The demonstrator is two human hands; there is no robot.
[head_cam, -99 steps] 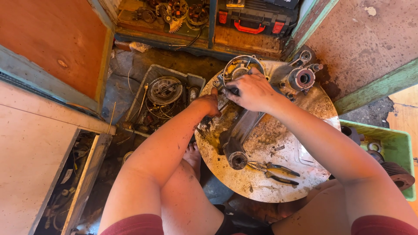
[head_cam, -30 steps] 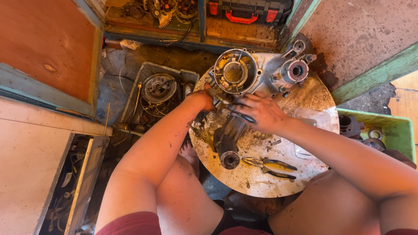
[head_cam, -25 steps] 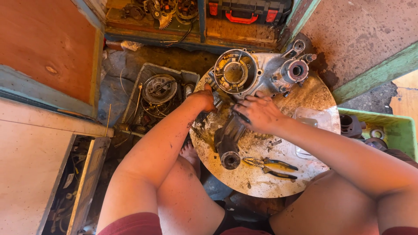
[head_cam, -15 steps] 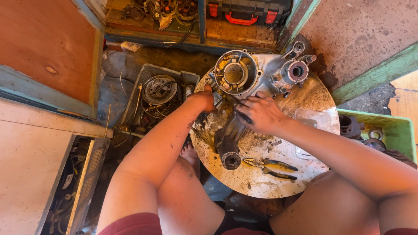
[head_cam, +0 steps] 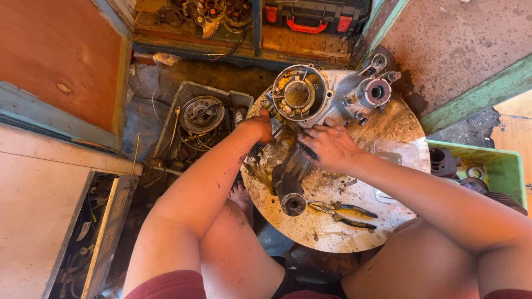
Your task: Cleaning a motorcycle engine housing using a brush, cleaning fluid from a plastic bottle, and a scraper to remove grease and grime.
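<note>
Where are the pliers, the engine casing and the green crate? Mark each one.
pliers (head_cam: 344, 213), head view, on the crossed handles.
engine casing (head_cam: 332, 97), head view, on its pale metal body.
green crate (head_cam: 501, 169), head view, on its inner wall.

I count one engine casing (head_cam: 327, 97) at 12 o'clock, one pair of pliers (head_cam: 343, 213) at 6 o'clock, two hands, one green crate (head_cam: 501, 169) at 3 o'clock.

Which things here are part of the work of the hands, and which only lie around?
In the work: left hand, right hand, engine case, dark metal part.

Lying about: pliers, grey tray of parts, green bin, black toolbox.
</note>
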